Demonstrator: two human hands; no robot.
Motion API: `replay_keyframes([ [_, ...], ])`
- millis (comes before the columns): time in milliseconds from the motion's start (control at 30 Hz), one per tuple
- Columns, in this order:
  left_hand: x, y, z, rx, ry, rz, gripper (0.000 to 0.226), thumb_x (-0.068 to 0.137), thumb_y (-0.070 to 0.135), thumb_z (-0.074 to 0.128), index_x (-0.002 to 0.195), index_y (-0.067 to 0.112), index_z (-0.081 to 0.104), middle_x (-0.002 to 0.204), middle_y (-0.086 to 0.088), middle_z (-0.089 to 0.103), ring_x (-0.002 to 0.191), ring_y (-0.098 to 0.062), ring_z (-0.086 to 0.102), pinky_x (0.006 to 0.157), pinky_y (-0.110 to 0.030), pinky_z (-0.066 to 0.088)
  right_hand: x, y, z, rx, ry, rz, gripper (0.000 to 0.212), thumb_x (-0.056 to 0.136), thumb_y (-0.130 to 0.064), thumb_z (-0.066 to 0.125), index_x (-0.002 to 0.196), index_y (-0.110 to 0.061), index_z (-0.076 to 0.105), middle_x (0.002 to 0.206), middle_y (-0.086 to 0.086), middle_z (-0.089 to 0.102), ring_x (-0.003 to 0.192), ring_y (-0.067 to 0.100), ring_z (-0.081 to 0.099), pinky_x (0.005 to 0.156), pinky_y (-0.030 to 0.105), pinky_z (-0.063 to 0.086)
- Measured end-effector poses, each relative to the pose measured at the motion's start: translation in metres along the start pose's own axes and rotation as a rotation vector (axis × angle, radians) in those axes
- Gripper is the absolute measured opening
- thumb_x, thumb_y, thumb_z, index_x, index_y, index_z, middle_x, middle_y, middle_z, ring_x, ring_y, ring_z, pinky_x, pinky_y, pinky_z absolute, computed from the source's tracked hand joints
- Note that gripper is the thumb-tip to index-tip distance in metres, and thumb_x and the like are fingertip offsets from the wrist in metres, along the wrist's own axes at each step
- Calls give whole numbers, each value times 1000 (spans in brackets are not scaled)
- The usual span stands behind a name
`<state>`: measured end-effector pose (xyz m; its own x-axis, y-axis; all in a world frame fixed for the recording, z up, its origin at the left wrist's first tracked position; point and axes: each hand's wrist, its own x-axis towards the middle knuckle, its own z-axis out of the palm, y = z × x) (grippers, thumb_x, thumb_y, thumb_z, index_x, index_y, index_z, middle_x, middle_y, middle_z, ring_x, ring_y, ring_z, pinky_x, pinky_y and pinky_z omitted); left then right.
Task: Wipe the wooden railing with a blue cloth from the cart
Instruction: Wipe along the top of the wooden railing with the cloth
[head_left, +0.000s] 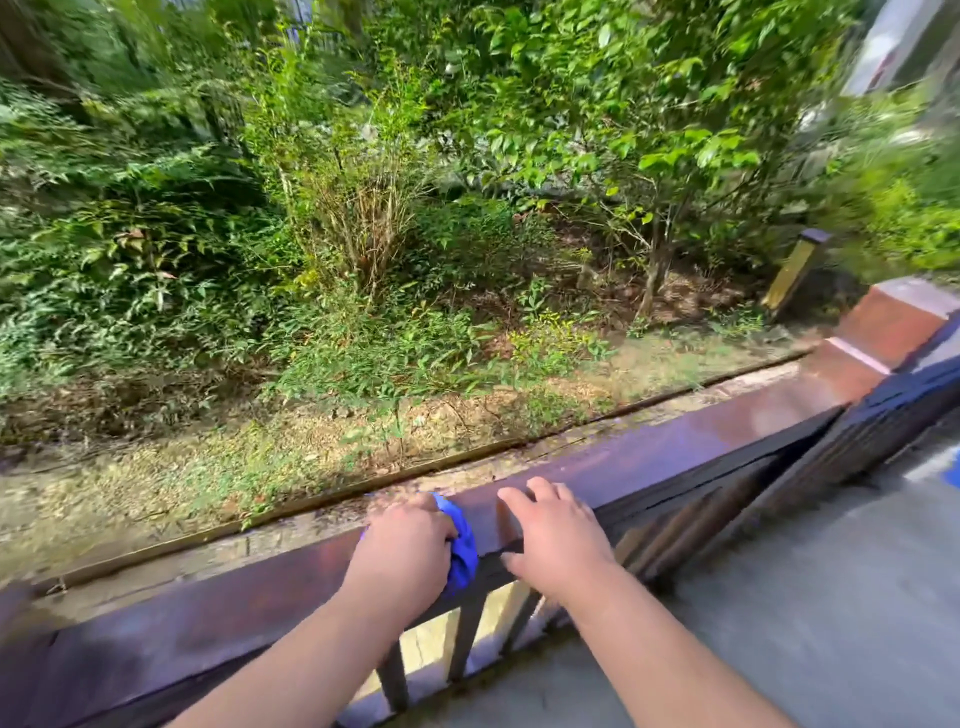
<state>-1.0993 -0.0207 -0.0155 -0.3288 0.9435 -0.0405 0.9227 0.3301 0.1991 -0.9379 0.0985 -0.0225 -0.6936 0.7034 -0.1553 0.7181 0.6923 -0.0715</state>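
The left hand (402, 545) bunches the blue cloth (464, 551) against the wooden railing (675, 441) top, pressing to scrub. The right hand (558, 535) rests spread and empty beside it, likely steadying. Shrubs (363, 208) lie beyond.

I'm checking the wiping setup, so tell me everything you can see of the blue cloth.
The blue cloth is a bright blue, soft-looking fabric, bunched into a wad rather than spread flat. Only a part shows, bulging out at the right side of the left hand, which is closed over it and presses it onto the top of the dark wooden railing. Its lower end hangs a little over the railing's near edge. The right hand rests on the railing just beside it, apart from it.
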Motion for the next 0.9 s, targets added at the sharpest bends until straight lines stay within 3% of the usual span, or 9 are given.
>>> replay_keyframes([
  [133,55,42,6,65,-63,103,28,90,23,47,105,25,71,109,-1,58,98,-24,61,73,-32,44,18,48,-11,-8,-48,-5,92,74,-52,77,152,-38,31,152,4,39,137,31,38,111,45,38],
  [300,124,98,13,60,-159,218,25,91,21,50,108,21,68,113,-4,57,107,-28,59,85,-37,50,38,110,-29,-21,-102,21,99,63,-55,80,148,-35,33,157,2,34,138,31,37,110,46,42],
  [500,191,170,22,23,-169,365,26,93,17,49,113,14,65,114,-7,60,104,-30,63,83,-38,50,53,184,-41,-42,-73,52,95,57,-57,78,141,-27,42,149,2,41,132,30,44,106,47,46],
  [900,281,297,47,42,-174,387,27,89,16,52,110,17,68,110,-6,57,102,-32,61,82,-38,51,70,367,-60,-47,-82,165,108,65,-60,80,155,-32,27,159,3,34,142,30,36,115,46,38],
])
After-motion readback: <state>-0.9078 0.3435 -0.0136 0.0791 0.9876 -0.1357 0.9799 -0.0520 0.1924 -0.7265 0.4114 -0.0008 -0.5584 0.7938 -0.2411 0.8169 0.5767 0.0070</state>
